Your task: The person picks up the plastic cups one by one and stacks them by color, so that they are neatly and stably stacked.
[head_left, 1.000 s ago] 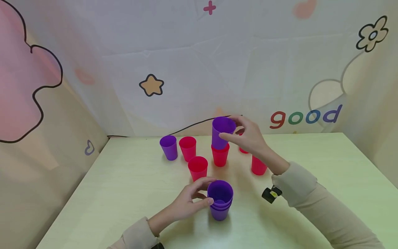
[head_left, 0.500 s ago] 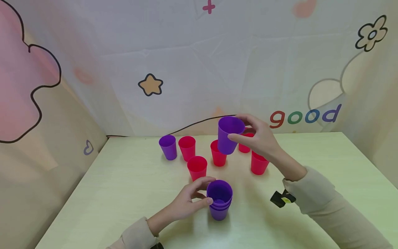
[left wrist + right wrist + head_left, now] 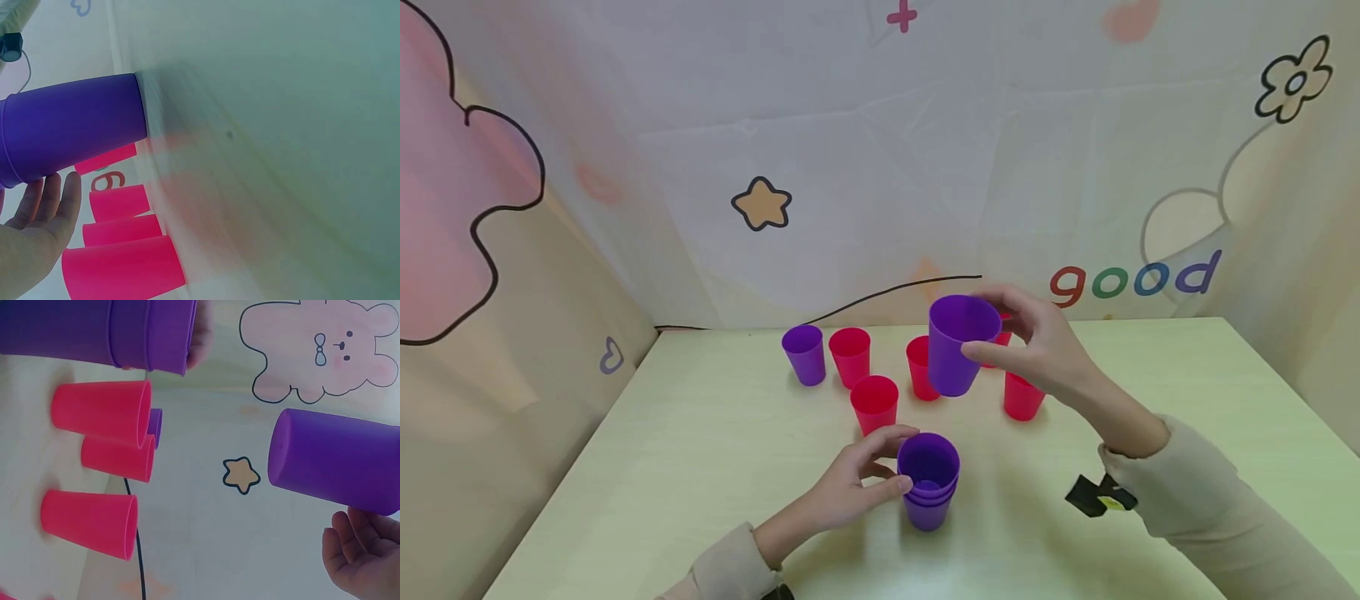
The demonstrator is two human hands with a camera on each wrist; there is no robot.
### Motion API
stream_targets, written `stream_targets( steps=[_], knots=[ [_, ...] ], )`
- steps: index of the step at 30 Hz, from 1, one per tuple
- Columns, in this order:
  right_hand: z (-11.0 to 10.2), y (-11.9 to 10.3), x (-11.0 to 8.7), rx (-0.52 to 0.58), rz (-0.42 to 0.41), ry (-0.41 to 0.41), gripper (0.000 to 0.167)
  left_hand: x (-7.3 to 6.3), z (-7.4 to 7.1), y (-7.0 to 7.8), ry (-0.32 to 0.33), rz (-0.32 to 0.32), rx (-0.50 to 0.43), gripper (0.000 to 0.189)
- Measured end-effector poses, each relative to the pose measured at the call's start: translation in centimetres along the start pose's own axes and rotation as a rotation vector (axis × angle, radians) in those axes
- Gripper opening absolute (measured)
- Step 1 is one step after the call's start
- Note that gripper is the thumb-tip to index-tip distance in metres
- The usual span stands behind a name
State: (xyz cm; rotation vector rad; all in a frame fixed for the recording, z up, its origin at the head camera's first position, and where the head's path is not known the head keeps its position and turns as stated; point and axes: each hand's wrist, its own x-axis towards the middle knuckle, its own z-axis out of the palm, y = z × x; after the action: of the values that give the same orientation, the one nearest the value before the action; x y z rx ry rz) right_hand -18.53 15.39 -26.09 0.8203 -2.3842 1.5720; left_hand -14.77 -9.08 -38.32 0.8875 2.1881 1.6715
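My right hand [image 3: 1048, 350] grips a single purple cup [image 3: 953, 362] near its rim, thumb on the near side. The cup is upright in the air, overlapping the red cups behind it. In the right wrist view this purple cup [image 3: 337, 461] shows its base against the backdrop. Nearer the front, a stack of nested purple cups [image 3: 928, 514] stands upright on the table. Around its upper left side my left hand [image 3: 850, 483] holds the stack between thumb and fingers. The left wrist view shows the stack [image 3: 75, 125] standing on the tabletop with fingers beneath its rims.
Several red cups stand mouth-up farther back, among them one red cup [image 3: 875, 406] just behind my left hand and another red cup [image 3: 1024, 400] below my right hand. A lone purple cup [image 3: 805, 357] stands at the back left. A printed cloth [image 3: 865, 192] hangs behind the table.
My right hand has carried the single purple cup right, then down and closer, away from above the middle red cup. My left hand and the stack have stayed put.
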Motion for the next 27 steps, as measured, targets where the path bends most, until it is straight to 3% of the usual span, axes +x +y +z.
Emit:
stream_targets(
  steps=[7, 27],
  knots=[
    [0.3, -0.2, -0.8, -0.002, -0.025, -0.049, 0.048, 0.0, 0.0, -1.0, 0.001, 0.021, 0.003, 0.046],
    [1.8, 0.8, -2.7, 0.044, -0.093, -0.158, 0.047, 0.1, -0.2, -1.2, -0.006, 0.028, -0.001, 0.046]
  ],
)
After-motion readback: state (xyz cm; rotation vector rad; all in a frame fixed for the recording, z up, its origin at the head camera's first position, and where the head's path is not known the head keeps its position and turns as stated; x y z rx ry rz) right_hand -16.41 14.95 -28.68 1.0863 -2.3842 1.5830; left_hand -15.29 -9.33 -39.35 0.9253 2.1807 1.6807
